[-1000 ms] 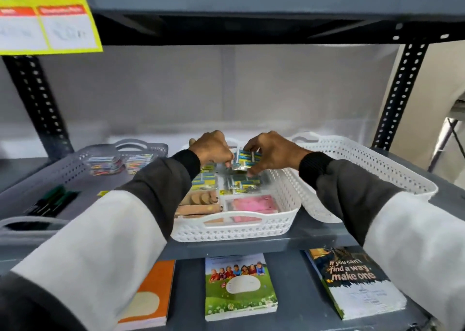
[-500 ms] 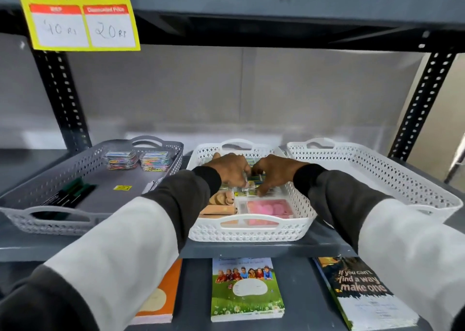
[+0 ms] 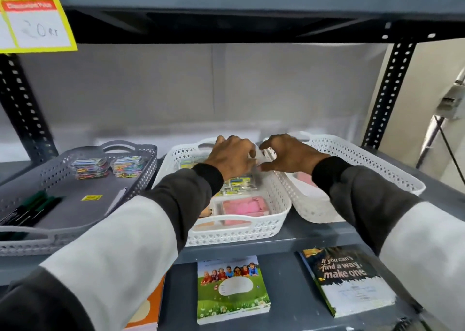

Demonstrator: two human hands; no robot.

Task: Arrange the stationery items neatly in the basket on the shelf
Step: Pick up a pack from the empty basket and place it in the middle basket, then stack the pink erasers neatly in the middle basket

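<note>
The white middle basket [image 3: 239,232] stands on the grey shelf. It holds small yellow-and-blue packets [image 3: 236,183], a clear box of pink pieces [image 3: 241,206] at its near end, and wooden items mostly hidden under my left sleeve. My left hand [image 3: 231,159] and my right hand [image 3: 289,154] meet over the basket's far right corner with fingers bent. They pinch a small pale packet [image 3: 255,154] between them, most of it hidden by my fingers.
A grey basket [image 3: 75,205] on the left holds two packs of coloured clips [image 3: 90,167] and dark markers [image 3: 27,210]. Another white basket [image 3: 352,159] touches the middle one on the right. Notebooks [image 3: 231,288] lie on the lower shelf. A yellow price tag [image 3: 35,21] hangs above.
Both hands dropped into the middle of the basket, then moved up to its far right corner. The blue-and-yellow packet they held a second ago no longer shows between them.
</note>
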